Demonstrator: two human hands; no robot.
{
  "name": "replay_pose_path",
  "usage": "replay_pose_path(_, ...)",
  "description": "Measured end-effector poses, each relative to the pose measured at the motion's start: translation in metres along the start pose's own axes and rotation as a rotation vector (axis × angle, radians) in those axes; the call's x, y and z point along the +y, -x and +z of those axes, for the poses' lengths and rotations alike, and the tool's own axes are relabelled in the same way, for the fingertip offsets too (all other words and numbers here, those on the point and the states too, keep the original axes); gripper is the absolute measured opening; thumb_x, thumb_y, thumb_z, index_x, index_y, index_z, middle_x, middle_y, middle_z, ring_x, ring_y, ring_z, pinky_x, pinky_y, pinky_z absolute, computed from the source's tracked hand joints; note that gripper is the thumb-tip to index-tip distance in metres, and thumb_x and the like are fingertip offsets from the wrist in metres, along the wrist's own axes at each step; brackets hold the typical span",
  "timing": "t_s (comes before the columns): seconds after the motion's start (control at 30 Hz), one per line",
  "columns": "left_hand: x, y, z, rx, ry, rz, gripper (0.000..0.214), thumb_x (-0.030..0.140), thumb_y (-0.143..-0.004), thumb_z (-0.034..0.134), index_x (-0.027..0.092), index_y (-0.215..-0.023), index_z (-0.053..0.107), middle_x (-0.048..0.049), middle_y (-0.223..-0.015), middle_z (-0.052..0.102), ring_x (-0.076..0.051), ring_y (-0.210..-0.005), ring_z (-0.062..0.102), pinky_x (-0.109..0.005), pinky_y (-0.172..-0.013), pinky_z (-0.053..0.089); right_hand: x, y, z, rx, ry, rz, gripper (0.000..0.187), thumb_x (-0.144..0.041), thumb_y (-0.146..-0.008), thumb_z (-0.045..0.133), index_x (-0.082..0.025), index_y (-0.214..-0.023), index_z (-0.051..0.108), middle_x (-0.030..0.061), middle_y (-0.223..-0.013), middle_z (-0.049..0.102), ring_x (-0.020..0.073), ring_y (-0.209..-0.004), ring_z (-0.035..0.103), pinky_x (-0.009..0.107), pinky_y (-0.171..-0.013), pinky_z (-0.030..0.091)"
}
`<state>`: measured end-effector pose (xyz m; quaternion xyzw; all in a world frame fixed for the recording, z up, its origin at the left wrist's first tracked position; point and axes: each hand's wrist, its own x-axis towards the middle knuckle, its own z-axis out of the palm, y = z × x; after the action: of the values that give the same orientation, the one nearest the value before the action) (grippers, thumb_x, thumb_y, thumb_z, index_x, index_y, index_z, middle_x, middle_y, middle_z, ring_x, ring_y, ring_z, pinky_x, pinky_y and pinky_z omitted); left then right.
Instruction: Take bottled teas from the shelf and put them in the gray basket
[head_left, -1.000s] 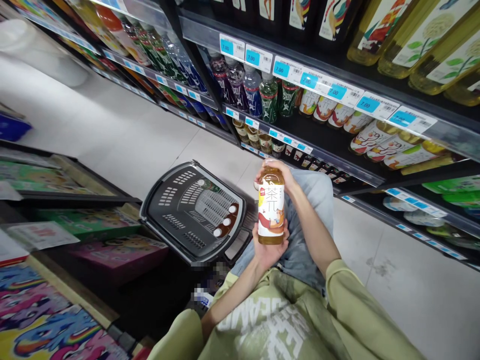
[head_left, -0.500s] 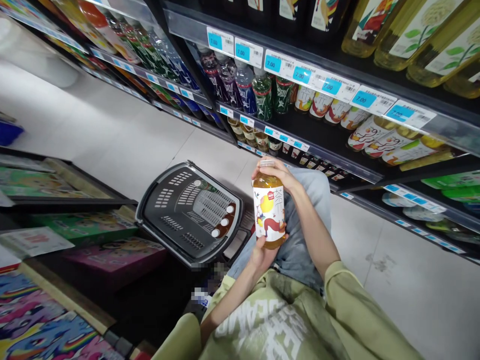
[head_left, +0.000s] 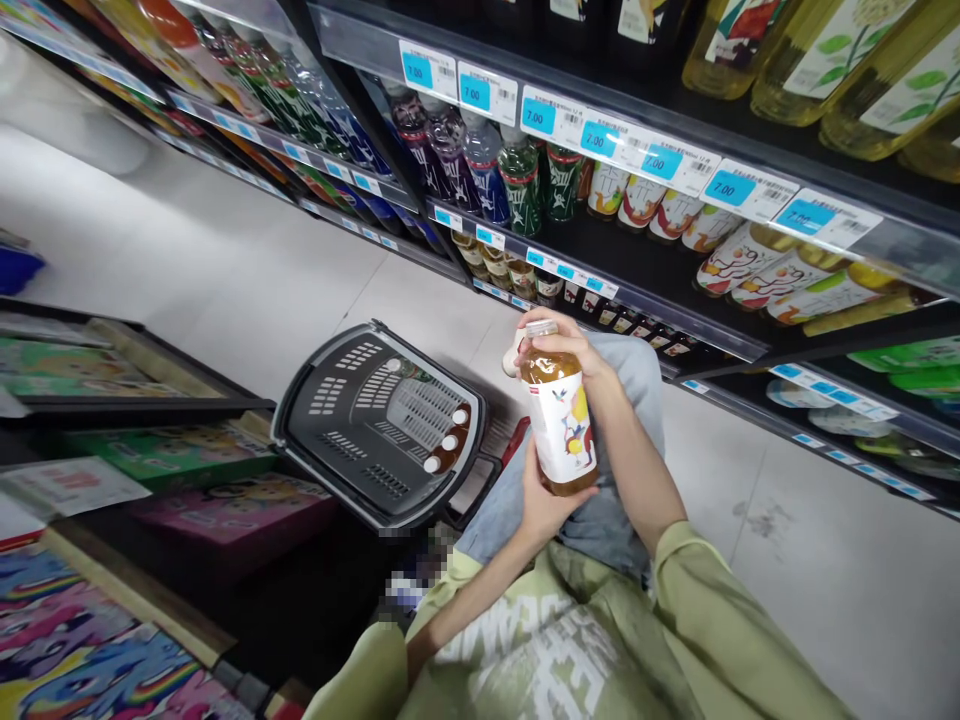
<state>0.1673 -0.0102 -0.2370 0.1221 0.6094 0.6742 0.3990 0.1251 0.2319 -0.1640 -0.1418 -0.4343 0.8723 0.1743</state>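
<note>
A bottle of amber tea (head_left: 559, 425) with a white label printed with coloured pictures is held upright, slightly tilted, over my knees. My left hand (head_left: 546, 508) wraps round its lower end, fingers partly hidden behind it. My right hand (head_left: 574, 345) is closed round the bottle's neck and shoulder, with the pale top showing above the fingers. Beside those fingers is a pale round thing (head_left: 515, 353) that I cannot make out. Left of my knees stands a dark grey shopping basket (head_left: 337, 400), with several bottles (head_left: 448, 443) at its right side, some white-capped.
Drink shelves with price tags (head_left: 592, 140) run along the far side. Similar white-labelled bottles (head_left: 656, 210) stand on a middle shelf, beside dark and green bottles (head_left: 519, 185). Boxes with cartoon pictures (head_left: 97, 640) lie on a rack at lower left. Pale floor (head_left: 420, 290) shows between.
The bottle has moved a little right and turned, so a different side of its label faces me. Both hands have moved with it. The basket stays where it was.
</note>
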Motion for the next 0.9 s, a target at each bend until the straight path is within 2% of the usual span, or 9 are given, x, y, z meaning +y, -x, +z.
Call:
replay_pose_path(0.1, 0.007, 0.001, 0.005, -0.034, 0.086, -0.045, 0.11, 0.028, -0.044, 0.111, 0.035, -0.145, 0.068, -0.01, -0.155, 0.071, -0.046, -0.148, 0.063, -0.057, -0.127, 0.052, 0.009, 0.0, 0.0, -0.112, -0.117, -0.032, 0.053, -0.044, -0.067, 0.088, -0.025, -0.109, 0.062, -0.0014, -0.078, 0.075, 0.0277, -0.073, 0.077, 0.045, -0.069, 0.067)
replay_pose_path(0.23, 0.015, 0.002, 0.008, -0.101, 0.215, -0.126, 0.08, 0.015, -0.05, 0.105, 0.027, -0.125, 0.08, -0.0116, -0.134, 0.081, -0.049, -0.138, 0.069, -0.062, -0.128, 0.049, 0.031, -0.005, 0.0, -0.254, -0.264, -0.16, 0.048, -0.05, -0.067, 0.078, -0.026, -0.103, 0.057, -0.0022, -0.069, 0.068, 0.026, -0.059, 0.069, 0.041, -0.057, 0.061)
replay_pose_path(0.33, 0.017, 0.004, 0.009, -0.133, 0.335, -0.172, 0.071, 0.012, -0.053, 0.102, 0.026, -0.119, 0.082, -0.0119, -0.128, 0.083, -0.05, -0.137, 0.07, -0.063, -0.126, 0.051, 0.047, -0.008, -0.001, -0.271, -0.363, -0.283, 0.043, -0.052, -0.07, 0.069, -0.028, -0.102, 0.054, -0.0045, -0.066, 0.059, 0.0221, -0.049, 0.059, 0.035, -0.048, 0.055)
replay_pose_path(0.43, 0.017, 0.006, 0.008, -0.118, 0.411, -0.224, 0.064, 0.015, -0.058, 0.1, 0.026, -0.118, 0.081, -0.012, -0.126, 0.083, -0.05, -0.141, 0.068, -0.063, -0.125, 0.052, 0.054, -0.01, -0.003, -0.247, -0.403, -0.307, 0.041, -0.051, -0.069, 0.064, -0.029, -0.102, 0.053, -0.0057, -0.063, 0.053, 0.0191, -0.046, 0.048, 0.034, -0.045, 0.051)
replay_pose_path(0.53, 0.017, 0.006, 0.006, -0.149, 0.361, -0.191, 0.062, 0.017, -0.061, 0.1, 0.028, -0.119, 0.081, -0.0094, -0.129, 0.083, -0.049, -0.142, 0.067, -0.064, -0.129, 0.049, 0.055, -0.01, -0.005, -0.2, -0.386, -0.251, 0.041, -0.051, -0.066, 0.06, -0.029, -0.1, 0.054, -0.0052, -0.062, 0.053, 0.0186, -0.048, 0.043, 0.034, -0.047, 0.05)
replay_pose_path(0.67, 0.023, 0.004, 0.006, -0.198, 0.216, -0.104, 0.07, 0.015, -0.058, 0.102, 0.03, -0.122, 0.08, -0.0093, -0.135, 0.081, -0.047, -0.136, 0.07, -0.063, -0.131, 0.047, 0.055, -0.009, -0.007, -0.109, -0.318, -0.205, 0.042, -0.056, -0.065, 0.059, -0.03, -0.097, 0.052, -0.0061, -0.058, 0.049, 0.0187, -0.049, 0.042, 0.036, -0.051, 0.048)
replay_pose_path(0.8, 0.033, 0.002, 0.01, -0.175, 0.215, -0.162, 0.072, 0.016, -0.055, 0.102, 0.03, -0.123, 0.08, -0.0087, -0.137, 0.08, -0.045, -0.143, 0.068, -0.056, -0.134, 0.046, 0.052, -0.01, -0.006, -0.166, -0.28, -0.215, 0.044, -0.057, -0.067, 0.062, -0.028, -0.098, 0.052, -0.0056, -0.059, 0.051, 0.0198, -0.048, 0.048, 0.036, -0.053, 0.048)
replay_pose_path(0.9, 0.036, 0.001, 0.014, -0.193, 0.187, -0.166, 0.075, 0.014, -0.054, 0.102, 0.03, -0.124, 0.081, -0.0066, -0.136, 0.081, -0.044, -0.139, 0.07, -0.054, -0.132, 0.048, 0.047, -0.01, -0.002, -0.218, -0.265, -0.202, 0.047, -0.057, -0.064, 0.066, -0.027, -0.098, 0.053, -0.0038, -0.061, 0.055, 0.021, -0.049, 0.053, 0.034, -0.051, 0.044)
